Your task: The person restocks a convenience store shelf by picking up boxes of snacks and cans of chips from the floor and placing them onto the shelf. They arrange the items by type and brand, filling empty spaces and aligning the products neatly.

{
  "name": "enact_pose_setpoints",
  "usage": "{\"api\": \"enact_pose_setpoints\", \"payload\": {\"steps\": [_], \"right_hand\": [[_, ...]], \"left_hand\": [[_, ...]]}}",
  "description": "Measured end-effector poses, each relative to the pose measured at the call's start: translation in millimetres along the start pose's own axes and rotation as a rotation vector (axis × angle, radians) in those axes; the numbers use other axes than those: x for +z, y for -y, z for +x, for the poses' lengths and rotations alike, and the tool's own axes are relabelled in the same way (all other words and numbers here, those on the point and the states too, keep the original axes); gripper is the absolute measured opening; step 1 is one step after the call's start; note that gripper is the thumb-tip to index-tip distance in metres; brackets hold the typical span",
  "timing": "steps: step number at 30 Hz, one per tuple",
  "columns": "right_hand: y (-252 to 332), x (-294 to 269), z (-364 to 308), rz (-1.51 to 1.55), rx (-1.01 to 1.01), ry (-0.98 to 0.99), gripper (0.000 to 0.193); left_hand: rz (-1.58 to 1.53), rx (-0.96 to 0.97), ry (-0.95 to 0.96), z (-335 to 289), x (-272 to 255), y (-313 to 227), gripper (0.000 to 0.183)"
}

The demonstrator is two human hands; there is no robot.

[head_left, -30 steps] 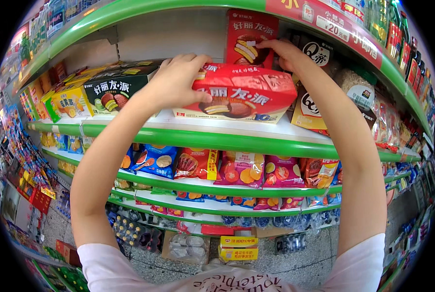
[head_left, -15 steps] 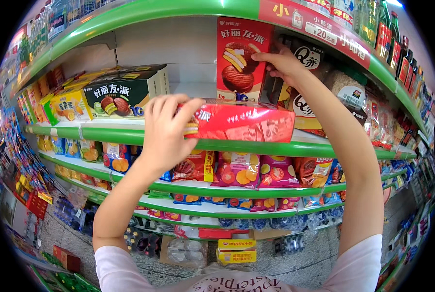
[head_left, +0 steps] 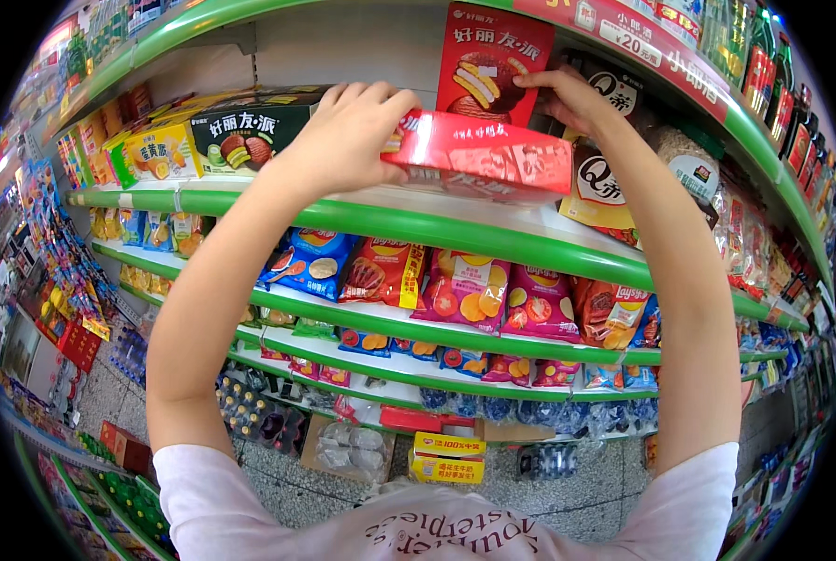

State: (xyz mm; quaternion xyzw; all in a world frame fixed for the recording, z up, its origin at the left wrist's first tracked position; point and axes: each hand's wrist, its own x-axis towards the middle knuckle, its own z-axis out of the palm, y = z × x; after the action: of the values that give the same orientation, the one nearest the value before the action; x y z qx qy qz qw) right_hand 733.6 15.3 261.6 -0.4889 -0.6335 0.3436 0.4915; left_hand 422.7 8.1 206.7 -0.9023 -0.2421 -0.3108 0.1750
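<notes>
My left hand (head_left: 348,136) is wrapped over the left end of a red snack-cake box (head_left: 502,154). That box lies on its side, tipped, at the front of the upper shelf; I cannot tell whether it rests on the shelf. Behind it a matching red snack-cake box (head_left: 493,70) stands upright, its lower part hidden. My right hand (head_left: 572,98) grips the right edge of this upright box, thumb on the front and the other fingers partly hidden. Dark chocolate-cake boxes (head_left: 600,178) are stacked beside my right wrist. A black-green cake box (head_left: 240,136) sits left of my left hand.
The green shelf edge (head_left: 371,229) runs below both hands. Bags of chips (head_left: 465,285) fill the shelf underneath. Glass bottles (head_left: 759,70) line the shelf above right. A clear jar (head_left: 684,168) stands by my right forearm. A yellow carton (head_left: 448,458) is on the floor.
My left hand has moved the lying red box up and inward, closer to the upright box, and its tilt has changed. My right hand stays at the upright box's edge. The view has shifted.
</notes>
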Motion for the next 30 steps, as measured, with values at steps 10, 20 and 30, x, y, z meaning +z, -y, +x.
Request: {"api": "enact_pose_setpoints", "payload": {"steps": [10,20,30], "right_hand": [[-59,-5,64,0.054,0.029,-0.133,0.059],[-35,-12,52,0.013,0.181,0.002,0.058],[-35,-14,45,-0.035,0.076,0.139,0.062]], "left_hand": [[-0.143,0.016,0.056,11,4,9,0.066],[-0.163,0.024,0.028,6,2,8,0.065],[-0.114,0.033,-0.017,5,1,2,0.061]]}}
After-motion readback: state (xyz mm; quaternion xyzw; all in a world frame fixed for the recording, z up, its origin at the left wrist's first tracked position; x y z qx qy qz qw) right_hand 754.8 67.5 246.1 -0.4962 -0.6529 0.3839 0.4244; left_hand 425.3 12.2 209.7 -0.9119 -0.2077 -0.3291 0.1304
